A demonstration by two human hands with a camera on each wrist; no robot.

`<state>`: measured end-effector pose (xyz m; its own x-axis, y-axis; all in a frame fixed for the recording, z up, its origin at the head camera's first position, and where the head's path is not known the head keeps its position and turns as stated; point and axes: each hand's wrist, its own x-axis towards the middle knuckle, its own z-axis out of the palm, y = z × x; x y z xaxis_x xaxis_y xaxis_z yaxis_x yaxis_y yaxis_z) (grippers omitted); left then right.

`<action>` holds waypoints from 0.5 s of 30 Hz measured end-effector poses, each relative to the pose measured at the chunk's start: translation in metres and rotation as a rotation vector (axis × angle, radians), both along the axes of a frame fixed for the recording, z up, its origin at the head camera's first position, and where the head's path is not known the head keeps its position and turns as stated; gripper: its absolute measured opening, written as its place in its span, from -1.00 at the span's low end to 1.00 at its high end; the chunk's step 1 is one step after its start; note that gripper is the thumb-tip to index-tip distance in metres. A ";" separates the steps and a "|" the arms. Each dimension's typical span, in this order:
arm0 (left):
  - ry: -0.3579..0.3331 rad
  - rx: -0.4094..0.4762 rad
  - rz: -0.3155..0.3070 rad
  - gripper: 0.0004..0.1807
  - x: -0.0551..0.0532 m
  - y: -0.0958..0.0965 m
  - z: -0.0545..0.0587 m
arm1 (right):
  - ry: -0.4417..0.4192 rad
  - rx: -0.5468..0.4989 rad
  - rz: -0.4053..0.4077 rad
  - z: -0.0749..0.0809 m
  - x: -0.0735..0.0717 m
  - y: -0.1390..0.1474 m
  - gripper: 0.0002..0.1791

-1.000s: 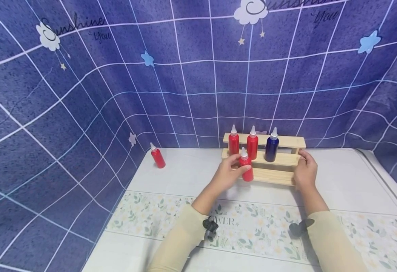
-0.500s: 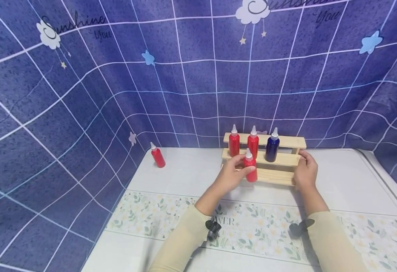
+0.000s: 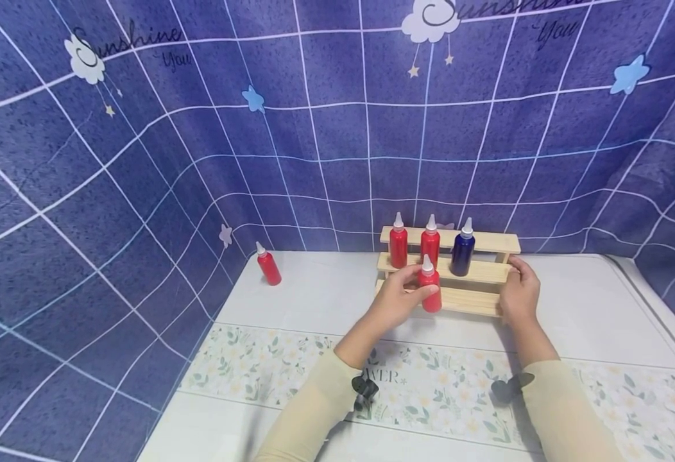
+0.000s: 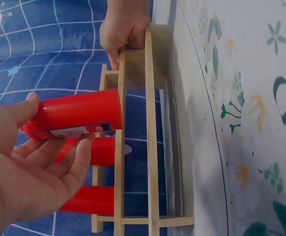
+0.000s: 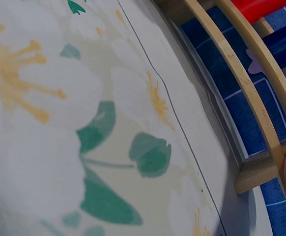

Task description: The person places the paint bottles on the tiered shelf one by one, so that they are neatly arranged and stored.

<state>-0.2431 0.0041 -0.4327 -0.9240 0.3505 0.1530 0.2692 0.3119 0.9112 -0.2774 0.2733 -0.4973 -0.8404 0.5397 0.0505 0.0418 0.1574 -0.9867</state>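
My left hand [image 3: 396,298] pinches a red squeeze bottle [image 3: 432,296] with a pale nozzle, upright, in front of a three-tier wooden rack [image 3: 470,300]. In the left wrist view the thumb and fingers hold that red bottle [image 4: 79,115] near its nozzle end, its base free. Two more red bottles [image 3: 398,247] and a dark blue bottle [image 3: 462,253] stand on the rack's middle tier; the held bottle partly covers one red bottle. My right hand [image 3: 520,292] grips the rack's right end, its fingertips partly hidden behind the wood.
Another red bottle [image 3: 269,267] stands alone on the white table, to the left. A floral-printed band [image 3: 430,398] crosses the tabletop before the rack. Behind and at the sides hangs a blue checked curtain [image 3: 332,147].
My left hand has carried the red bottle a little to the right and slightly toward me along the rack's front. The right hand keeps its place on the rack's end.
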 end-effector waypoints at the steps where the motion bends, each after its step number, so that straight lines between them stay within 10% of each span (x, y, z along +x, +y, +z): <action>1: 0.002 0.001 -0.002 -0.44 0.000 0.000 0.000 | -0.001 0.001 -0.001 0.000 0.000 0.000 -0.46; 15: 0.002 0.003 -0.004 -0.40 0.001 0.013 -0.009 | -0.014 0.005 -0.008 -0.001 -0.003 0.000 -0.46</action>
